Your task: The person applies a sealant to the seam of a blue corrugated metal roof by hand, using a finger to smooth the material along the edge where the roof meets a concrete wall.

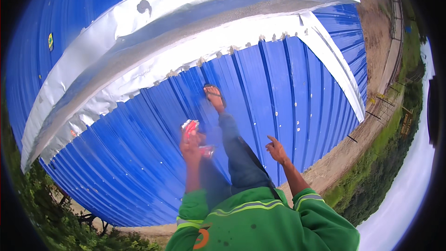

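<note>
View from the head, looking down a sloping blue roof (288,97) of ribbed sheet. The left hand (191,144) is clenched around a small red and silver object (189,125) (its kind is blurred; a second reddish piece (207,151) shows just beside the hand, and whether the hand also holds it cannot be told). The right hand (276,150) is released, fingers spread, held out above the sheets and touching nothing. Between the two hands runs the person's leg in dark trousers, ending in a sandalled foot (214,96) planted on the ribs. Upslope of the foot lies a broad silver strip (223,23) of foil-faced flashing, its lower edge ragged where it meets the blue ribs; a narrower silver band (339,72) branches down the right side. Green sleeves (297,204) fill the lower edge. Ground, fence and grass lie well below, at right.

Judged step: moving across the roof with the object carried in the left hand, near the strip's lower edge. The next move calls for firm footing on the ribs and a free right hand for balance.
</note>
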`<state>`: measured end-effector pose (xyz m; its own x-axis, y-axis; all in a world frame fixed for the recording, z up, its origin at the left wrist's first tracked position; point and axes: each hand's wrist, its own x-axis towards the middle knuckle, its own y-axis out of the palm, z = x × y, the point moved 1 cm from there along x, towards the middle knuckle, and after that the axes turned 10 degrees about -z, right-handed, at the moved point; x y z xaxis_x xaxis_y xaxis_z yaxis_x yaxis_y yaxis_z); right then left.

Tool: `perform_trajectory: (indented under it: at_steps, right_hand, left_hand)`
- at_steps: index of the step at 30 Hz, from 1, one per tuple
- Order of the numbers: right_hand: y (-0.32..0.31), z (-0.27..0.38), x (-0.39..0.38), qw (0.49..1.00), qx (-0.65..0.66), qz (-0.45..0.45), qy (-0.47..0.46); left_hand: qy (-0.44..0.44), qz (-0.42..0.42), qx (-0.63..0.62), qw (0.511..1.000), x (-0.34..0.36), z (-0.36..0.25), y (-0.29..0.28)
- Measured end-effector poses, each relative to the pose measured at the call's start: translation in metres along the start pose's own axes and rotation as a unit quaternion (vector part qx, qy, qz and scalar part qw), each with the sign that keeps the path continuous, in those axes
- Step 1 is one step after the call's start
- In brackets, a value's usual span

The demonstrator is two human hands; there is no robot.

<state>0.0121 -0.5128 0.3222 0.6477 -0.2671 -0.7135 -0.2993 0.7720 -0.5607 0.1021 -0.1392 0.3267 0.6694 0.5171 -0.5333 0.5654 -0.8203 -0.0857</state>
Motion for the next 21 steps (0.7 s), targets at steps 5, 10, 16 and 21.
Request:
perform_trajectory:
  at_steps: [5,10,16,21]
  right_hand:
    - [0.025,-0.036,-0.034,0.998,-0.063,0.002,-0.025]
    - [0.052,-0.027,-0.043,0.997,-0.074,-0.015,-0.02]
    - [0.083,0.014,-0.039,0.985,-0.096,-0.012,-0.144]
    - [0.112,0.105,-0.06,0.977,-0.029,0.045,-0.205]
  left_hand:
    - [-0.022,-0.068,-0.009,0.997,-0.006,-0.002,-0.094]
    - [-0.034,-0.172,-0.026,0.984,-0.024,-0.004,-0.175]
    - [-0.01,-0.259,-0.108,0.96,-0.049,0.013,-0.245]
    - [-0.014,-0.237,-0.108,0.965,-0.068,-0.003,-0.258]
